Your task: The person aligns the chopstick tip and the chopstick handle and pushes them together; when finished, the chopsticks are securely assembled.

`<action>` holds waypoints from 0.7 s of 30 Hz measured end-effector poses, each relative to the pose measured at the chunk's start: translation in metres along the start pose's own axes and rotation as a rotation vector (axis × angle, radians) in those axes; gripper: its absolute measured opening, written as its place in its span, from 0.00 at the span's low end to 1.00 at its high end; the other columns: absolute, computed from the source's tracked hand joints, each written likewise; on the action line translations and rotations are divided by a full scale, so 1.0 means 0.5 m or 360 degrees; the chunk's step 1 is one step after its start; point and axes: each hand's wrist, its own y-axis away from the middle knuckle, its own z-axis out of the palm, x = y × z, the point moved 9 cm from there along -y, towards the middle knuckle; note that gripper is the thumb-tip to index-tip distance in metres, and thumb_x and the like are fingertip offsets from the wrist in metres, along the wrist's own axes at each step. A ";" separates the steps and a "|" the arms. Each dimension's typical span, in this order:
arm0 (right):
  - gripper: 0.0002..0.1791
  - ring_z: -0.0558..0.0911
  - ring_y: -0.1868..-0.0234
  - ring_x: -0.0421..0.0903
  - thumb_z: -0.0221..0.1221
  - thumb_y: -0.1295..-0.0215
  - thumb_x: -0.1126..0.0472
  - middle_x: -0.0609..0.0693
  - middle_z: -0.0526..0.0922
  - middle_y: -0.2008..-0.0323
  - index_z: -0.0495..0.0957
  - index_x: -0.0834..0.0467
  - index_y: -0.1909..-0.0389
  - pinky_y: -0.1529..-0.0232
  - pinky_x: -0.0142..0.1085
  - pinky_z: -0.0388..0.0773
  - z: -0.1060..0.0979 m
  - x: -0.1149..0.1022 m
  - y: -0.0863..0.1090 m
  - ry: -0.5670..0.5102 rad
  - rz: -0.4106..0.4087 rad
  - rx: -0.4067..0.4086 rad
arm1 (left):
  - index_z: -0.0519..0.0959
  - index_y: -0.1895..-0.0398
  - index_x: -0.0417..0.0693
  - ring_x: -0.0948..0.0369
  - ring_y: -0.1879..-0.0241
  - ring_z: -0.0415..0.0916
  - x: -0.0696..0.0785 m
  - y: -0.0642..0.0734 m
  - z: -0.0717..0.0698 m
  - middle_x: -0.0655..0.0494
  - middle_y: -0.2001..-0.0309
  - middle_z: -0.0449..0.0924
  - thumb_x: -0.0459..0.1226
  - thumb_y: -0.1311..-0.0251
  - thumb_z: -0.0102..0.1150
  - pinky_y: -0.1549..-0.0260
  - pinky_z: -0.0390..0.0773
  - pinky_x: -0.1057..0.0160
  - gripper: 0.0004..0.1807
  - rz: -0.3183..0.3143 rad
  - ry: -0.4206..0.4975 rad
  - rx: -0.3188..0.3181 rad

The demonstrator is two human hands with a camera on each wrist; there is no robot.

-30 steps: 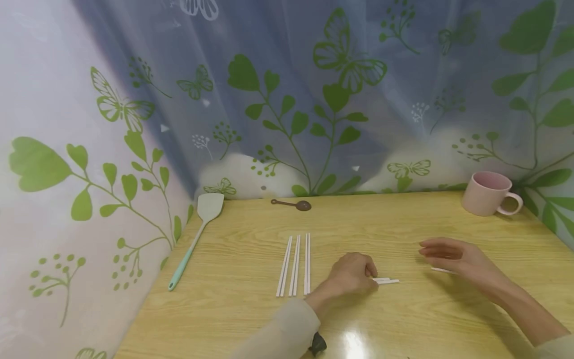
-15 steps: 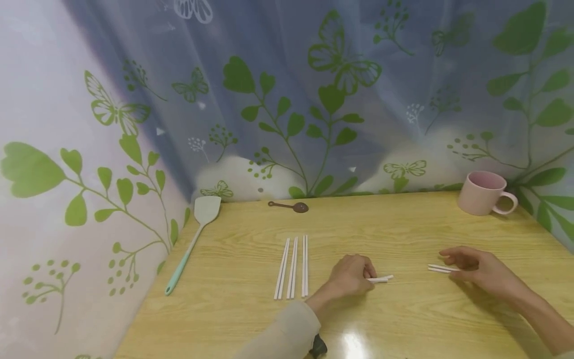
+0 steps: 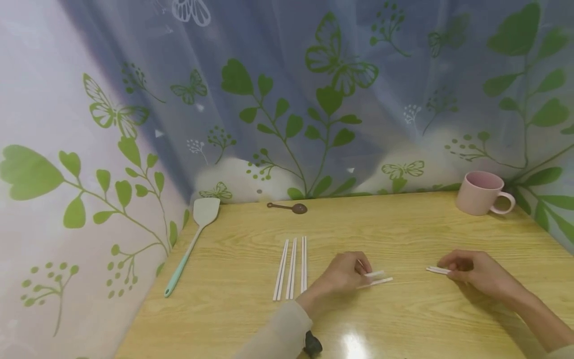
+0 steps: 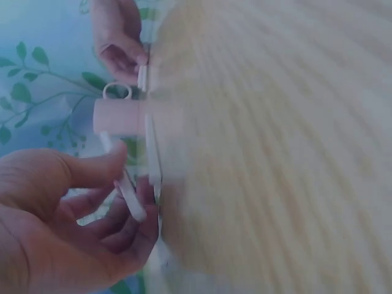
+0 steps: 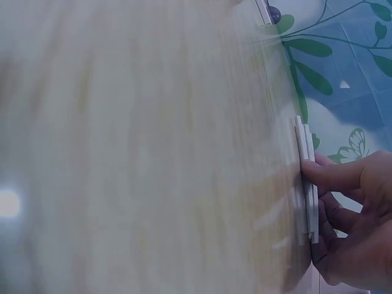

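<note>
In the head view, my left hand [image 3: 345, 274] is right of three pairs of white chopsticks [image 3: 291, 269] laid out lengthwise. Its thumb and fingers pinch one white chopstick [image 4: 130, 193], tilted up off the tabletop in the left wrist view. A second chopstick [image 3: 382, 281] lies low beside those fingers, partly hidden by the hand in the head view. Farther right, my right hand [image 3: 477, 271] pinches a pair of white chopsticks [image 5: 306, 147] held side by side. Their left ends [image 3: 437, 270] point toward my left hand, and the hand covers the rest in the head view.
At the table's left edge lies a spatula [image 3: 190, 249] with a mint handle. A small brown spoon [image 3: 289, 207] is near the back edge. The pink mug [image 3: 480, 193] stands at the back right. A patterned curtain [image 3: 287, 99] hangs behind the wooden table [image 3: 215, 324].
My right hand has come down from above and closed its fingers on its chopsticks. My left hand has raised one chopstick, separating it from the other.
</note>
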 end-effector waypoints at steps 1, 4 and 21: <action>0.09 0.73 0.65 0.35 0.64 0.30 0.68 0.47 0.79 0.63 0.84 0.62 0.51 0.70 0.31 0.73 0.001 -0.001 0.000 0.0001 -0.0002 -0.0007 | 0.82 0.64 0.51 0.67 0.69 0.74 -0.001 0.002 -0.006 0.62 0.68 0.79 0.32 0.38 0.72 0.68 0.76 0.70 0.07 0.0012 0.0033 -0.0001; 0.06 0.73 0.65 0.36 0.61 0.28 0.69 0.47 0.78 0.64 0.83 0.61 0.53 0.70 0.31 0.72 0.003 -0.003 0.000 -0.0010 -0.0010 -0.0033 | 0.82 0.60 0.51 0.66 0.67 0.76 -0.003 0.005 -0.024 0.62 0.66 0.79 0.35 0.32 0.68 0.69 0.77 0.69 0.04 0.0056 0.0123 0.0015; 0.12 0.80 0.54 0.33 0.52 0.18 0.61 0.46 0.82 0.53 0.76 0.61 0.43 0.58 0.30 0.79 -0.046 -0.114 -0.011 -0.0164 -0.0164 0.0071 | 0.81 0.37 0.52 0.52 0.67 0.85 0.026 0.077 -0.130 0.62 0.66 0.86 0.38 0.28 0.64 0.71 0.80 0.69 0.18 0.0357 0.0220 0.0168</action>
